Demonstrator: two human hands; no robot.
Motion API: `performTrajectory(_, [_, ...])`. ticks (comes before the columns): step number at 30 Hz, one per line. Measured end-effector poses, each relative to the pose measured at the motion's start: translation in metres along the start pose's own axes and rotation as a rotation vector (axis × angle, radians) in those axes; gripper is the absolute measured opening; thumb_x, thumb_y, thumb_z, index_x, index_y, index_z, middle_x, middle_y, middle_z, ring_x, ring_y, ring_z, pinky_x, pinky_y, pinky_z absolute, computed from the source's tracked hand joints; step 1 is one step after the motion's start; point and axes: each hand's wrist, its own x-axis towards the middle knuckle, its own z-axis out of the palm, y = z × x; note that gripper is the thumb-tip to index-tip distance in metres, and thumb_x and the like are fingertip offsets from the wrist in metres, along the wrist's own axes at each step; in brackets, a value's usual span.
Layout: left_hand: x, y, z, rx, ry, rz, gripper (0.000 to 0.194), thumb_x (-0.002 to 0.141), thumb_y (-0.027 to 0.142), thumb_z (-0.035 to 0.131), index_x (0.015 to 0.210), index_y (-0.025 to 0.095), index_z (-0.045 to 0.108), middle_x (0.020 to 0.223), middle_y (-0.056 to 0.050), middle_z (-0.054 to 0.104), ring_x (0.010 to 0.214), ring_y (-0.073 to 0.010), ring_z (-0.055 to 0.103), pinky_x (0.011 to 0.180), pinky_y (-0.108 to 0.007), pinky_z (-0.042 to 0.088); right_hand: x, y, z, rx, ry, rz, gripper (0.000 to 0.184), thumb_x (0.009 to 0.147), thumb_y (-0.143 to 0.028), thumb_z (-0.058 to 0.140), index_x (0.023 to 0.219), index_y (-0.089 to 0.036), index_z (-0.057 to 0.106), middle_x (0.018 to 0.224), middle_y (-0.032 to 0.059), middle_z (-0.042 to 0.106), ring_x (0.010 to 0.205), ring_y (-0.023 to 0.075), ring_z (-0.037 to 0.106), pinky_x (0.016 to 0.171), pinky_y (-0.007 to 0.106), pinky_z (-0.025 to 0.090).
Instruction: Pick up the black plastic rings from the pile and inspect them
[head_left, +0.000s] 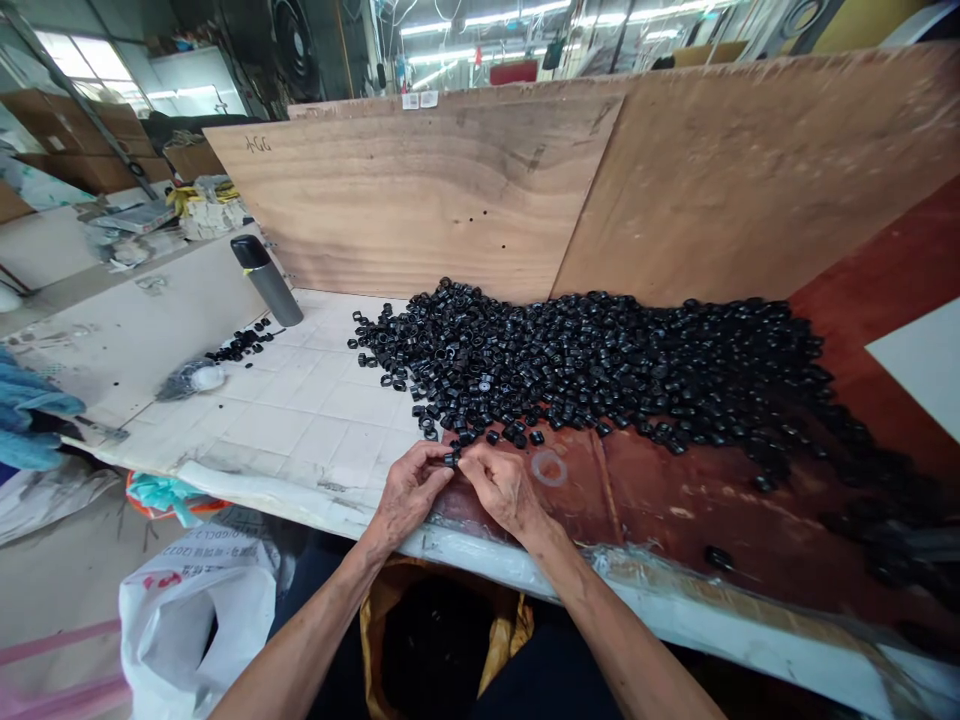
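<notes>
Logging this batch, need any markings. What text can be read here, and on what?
Plywood board: handwritten in dark marker, roughly "4GG", characters uncertain.
Two paper labels at the top edge of the board behind: too small to read.
White plastic bag: red and dark print, too blurred to read.

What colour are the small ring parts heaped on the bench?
The small ring parts are glossy black; the head view shows them best.
</notes>
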Motion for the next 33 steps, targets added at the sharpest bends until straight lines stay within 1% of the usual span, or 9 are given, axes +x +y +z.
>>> performTrajectory(5, [0.000, -0.001, -0.001, -0.037, 0.059, -0.010, 0.024, 0.088, 0.032, 0.069, 0.109, 0.020, 0.069, 0.109, -0.008, 0.070, 0.097, -0.0203, 0.069, 0.088, -0.033, 0.057, 0.001, -0.007, 0.000, 0.008, -0.077, 0.016, 0.037, 0.097, -0.039, 0.059, 0.065, -0.020, 0.059, 0.059, -0.0014, 0.054, 0.053, 0.0141, 0.049, 0.057, 0.027, 0.040])
performTrajectory(9, [-0.001, 0.001, -0.001, -0.087, 0.035, -0.022, 0.023, 0.088, 0.030, 0.070, 0.109, 0.019, 0.070, 0.108, -0.008, 0.071, 0.098, -0.0214, 0.070, 0.090, -0.033, 0.057, 0.001, -0.006, 0.001, 0.048, -0.055, -0.001, 0.014, 0.091, -0.033, 0.067, 0.092, -0.019, 0.067, 0.078, 0.0013, 0.063, 0.059, 0.0144, 0.054, 0.057, 0.026, 0.043])
performTrajectory(13, [0.000, 0.004, -0.001, -0.076, 0.035, -0.008, 0.021, 0.088, 0.030, 0.071, 0.106, 0.019, 0.071, 0.107, -0.008, 0.071, 0.094, -0.0198, 0.070, 0.086, -0.031, 0.057, 0.001, -0.005, 0.001, 0.004, -0.036, -0.011, 0.024, 0.096, -0.031, 0.060, 0.074, -0.021, 0.061, 0.063, -0.0015, 0.055, 0.056, 0.0148, 0.052, 0.058, 0.026, 0.043])
performTrajectory(16, [0.000, 0.005, -0.001, -0.057, 0.011, 0.003, 0.021, 0.089, 0.028, 0.069, 0.108, 0.018, 0.070, 0.109, -0.008, 0.070, 0.093, -0.0191, 0.069, 0.087, -0.031, 0.056, 0.001, -0.005, 0.002, 0.060, 0.002, -0.027, 0.010, 0.094, -0.029, 0.061, 0.094, -0.020, 0.065, 0.080, 0.0026, 0.065, 0.065, 0.0161, 0.060, 0.064, 0.027, 0.048])
performTrajectory(18, [0.000, 0.003, -0.001, -0.026, 0.003, 0.024, 0.019, 0.090, 0.026, 0.067, 0.108, 0.019, 0.070, 0.107, -0.007, 0.069, 0.092, -0.0184, 0.069, 0.086, -0.031, 0.057, 0.000, -0.004, 0.003, 0.106, -0.008, -0.019, 0.011, 0.094, -0.026, 0.058, 0.099, -0.020, 0.064, 0.082, 0.0033, 0.067, 0.066, 0.0163, 0.063, 0.066, 0.027, 0.050])
performTrajectory(21, [0.000, -0.003, -0.003, 0.116, 0.009, 0.122, 0.019, 0.093, 0.021, 0.062, 0.110, 0.021, 0.068, 0.108, -0.006, 0.068, 0.099, -0.0195, 0.068, 0.089, -0.033, 0.056, 0.000, -0.002, 0.006, 0.162, -0.076, 0.090, 0.008, 0.094, -0.026, 0.054, 0.098, -0.020, 0.060, 0.062, -0.0027, 0.062, 0.054, 0.0153, 0.061, 0.062, 0.027, 0.048])
performTrajectory(24, [0.000, -0.010, -0.005, 0.252, 0.021, 0.237, 0.023, 0.095, 0.018, 0.058, 0.116, 0.023, 0.066, 0.114, -0.007, 0.067, 0.108, -0.0206, 0.066, 0.096, -0.035, 0.054, 0.000, -0.004, 0.006, 0.201, -0.164, 0.198, 0.011, 0.096, -0.028, 0.051, 0.088, -0.022, 0.055, 0.054, -0.0056, 0.056, 0.048, 0.0144, 0.056, 0.055, 0.025, 0.044])
performTrajectory(27, [0.000, -0.010, -0.005, 0.259, 0.002, 0.246, 0.022, 0.095, 0.019, 0.059, 0.116, 0.023, 0.066, 0.114, -0.007, 0.067, 0.108, -0.0204, 0.066, 0.095, -0.035, 0.054, 0.000, -0.008, 0.004, 0.226, -0.182, 0.220, 0.017, 0.096, -0.032, 0.051, 0.083, -0.022, 0.053, 0.056, -0.0059, 0.053, 0.049, 0.0132, 0.052, 0.053, 0.024, 0.040])
performTrajectory(33, [0.001, -0.005, -0.003, 0.279, -0.027, 0.228, 0.020, 0.095, 0.019, 0.061, 0.113, 0.022, 0.067, 0.110, -0.006, 0.069, 0.103, -0.0197, 0.068, 0.093, -0.034, 0.055, 0.002, -0.006, 0.005, 0.245, -0.082, 0.204, 0.014, 0.090, -0.034, 0.059, 0.085, -0.021, 0.059, 0.070, -0.0021, 0.058, 0.062, 0.0140, 0.054, 0.058, 0.024, 0.041])
